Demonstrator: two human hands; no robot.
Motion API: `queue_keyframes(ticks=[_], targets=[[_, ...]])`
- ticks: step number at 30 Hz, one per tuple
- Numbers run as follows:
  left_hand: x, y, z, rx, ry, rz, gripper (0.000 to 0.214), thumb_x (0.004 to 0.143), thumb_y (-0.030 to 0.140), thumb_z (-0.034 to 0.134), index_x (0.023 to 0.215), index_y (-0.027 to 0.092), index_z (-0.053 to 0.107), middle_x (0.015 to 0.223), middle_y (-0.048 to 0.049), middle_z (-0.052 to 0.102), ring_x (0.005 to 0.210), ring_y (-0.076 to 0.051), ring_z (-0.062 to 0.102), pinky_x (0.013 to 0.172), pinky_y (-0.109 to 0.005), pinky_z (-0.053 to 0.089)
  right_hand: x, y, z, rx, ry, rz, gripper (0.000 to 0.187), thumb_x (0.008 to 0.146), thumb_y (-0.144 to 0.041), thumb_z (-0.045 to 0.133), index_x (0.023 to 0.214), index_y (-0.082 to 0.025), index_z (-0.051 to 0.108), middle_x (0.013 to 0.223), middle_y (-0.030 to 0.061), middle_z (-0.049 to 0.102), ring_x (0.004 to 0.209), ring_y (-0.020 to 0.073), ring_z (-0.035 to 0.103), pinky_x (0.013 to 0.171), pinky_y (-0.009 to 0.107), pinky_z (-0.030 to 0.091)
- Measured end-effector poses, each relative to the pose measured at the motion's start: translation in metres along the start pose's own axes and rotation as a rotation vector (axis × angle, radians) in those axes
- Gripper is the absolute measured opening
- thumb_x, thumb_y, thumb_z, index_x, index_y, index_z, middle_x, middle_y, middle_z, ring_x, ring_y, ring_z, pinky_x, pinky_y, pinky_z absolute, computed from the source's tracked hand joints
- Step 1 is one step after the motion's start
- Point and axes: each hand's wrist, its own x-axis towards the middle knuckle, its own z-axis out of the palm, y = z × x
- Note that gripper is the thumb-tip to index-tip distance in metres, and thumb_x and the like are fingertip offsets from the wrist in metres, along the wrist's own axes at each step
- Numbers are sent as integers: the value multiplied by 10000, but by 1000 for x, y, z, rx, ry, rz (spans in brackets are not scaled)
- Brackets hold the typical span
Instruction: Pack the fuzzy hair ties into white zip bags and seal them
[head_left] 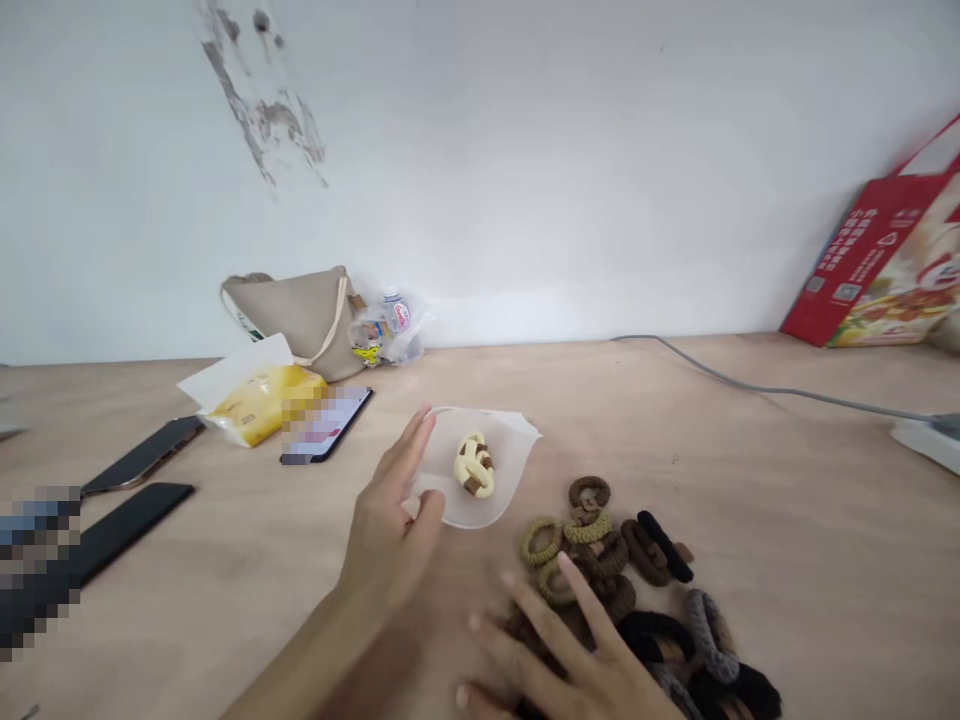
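Observation:
My left hand (394,510) rests at the left edge of a small translucent plastic bag (442,450), its fingers stretched out and its thumb held apart, overlapping the bag. Cream hair ties (474,465) with brown tabs lie within the bag's outline; whether inside or on top I cannot tell. Over a loose pile of thick hair ties, my right hand (559,650) spreads its fingers, and it covers part of the pile. A brown hair tie (589,492), an olive hair tie (541,541), a grey hair tie (711,635) and several black ones are visible there.
At the left lie a lit phone (328,425), a yellow tissue pack (266,400) and dark flat devices (142,455). A beige bag (292,305) and a plastic bag with a bottle (394,325) stand by the wall. A grey cable (750,385) and red carton (862,260) are right.

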Motion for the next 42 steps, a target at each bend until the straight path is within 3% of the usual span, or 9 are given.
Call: queue_keyframes(ticks=[6, 11, 17, 20, 22, 27, 30, 38, 42], targets=[[-5, -2, 5, 123, -56, 200, 587, 771, 110, 392, 1354, 174, 436, 1424, -50, 435, 1314, -218, 389, 1078, -378, 349, -9, 17, -14, -83, -12, 107, 265, 940, -374, 428, 1110, -309, 621, 1166, -14, 659, 1014, 299, 628, 1024, 578, 280], [-8, 2, 9, 166, -68, 268, 566, 792, 98, 371, 1342, 202, 452, 1406, -46, 461, 1289, -218, 426, 1053, -377, 384, -22, 23, -10, -71, -16, 183, 458, 861, -623, 416, 1110, -305, 633, 1194, 18, 644, 1070, 333, 584, 1035, 600, 213], [-9, 0, 11, 188, -27, 328, 539, 811, 117, 393, 1346, 156, 445, 1392, -83, 474, 1284, -222, 430, 1057, -367, 379, -3, 31, -19, 95, -218, 232, 598, 829, -615, 480, 1284, -231, 526, 1338, 147, 504, 1201, 411, 463, 951, 671, 291], [-9, -1, 10, 185, -14, 317, 542, 806, 112, 401, 1345, 147, 441, 1395, -90, 468, 1282, -227, 432, 1057, -375, 378, 2, 34, -21, 162, -335, 331, 651, 836, -595, 471, 1275, -119, 539, 1343, 220, 464, 1212, 434, 442, 934, 683, 313], [-9, 0, 10, 183, -11, 285, 550, 803, 102, 395, 1347, 165, 437, 1405, -78, 458, 1281, -225, 433, 1052, -383, 384, -2, 35, -21, 142, -328, 382, 641, 837, -575, 478, 1244, -88, 566, 1314, 236, 492, 1190, 435, 465, 942, 681, 306], [-10, 5, 11, 195, -23, 284, 538, 815, 126, 402, 1348, 193, 439, 1404, -66, 461, 1287, -229, 427, 1048, -396, 389, -20, 48, -32, 129, -178, 510, 447, 841, -486, 527, 1207, -236, 591, 1263, 97, 591, 1169, 341, 509, 994, 588, 316], [-12, 5, 11, 208, -53, 307, 533, 823, 125, 395, 1351, 180, 436, 1399, -77, 464, 1289, -218, 423, 1047, -373, 392, -20, 67, -40, 129, -185, 627, 348, 892, -415, 478, 1201, -287, 573, 1280, 54, 578, 1167, 290, 509, 996, 546, 325], [-14, 6, 10, 200, -67, 301, 546, 813, 91, 384, 1348, 188, 435, 1409, -82, 450, 1288, -236, 422, 1036, -398, 401, -15, 95, -26, 162, -317, 675, 205, 898, -325, 483, 947, -262, 672, 1103, 36, 666, 1070, 291, 558, 999, 647, 178], [-15, 9, 10, 156, -23, 296, 510, 806, 83, 400, 1299, 181, 489, 1374, -83, 492, 1258, -234, 456, 1020, -395, 419, -17, 99, -25, 168, -307, 660, 213, 880, -235, 457, 823, -246, 662, 921, 19, 689, 880, 234, 622, 935, 538, 329]])
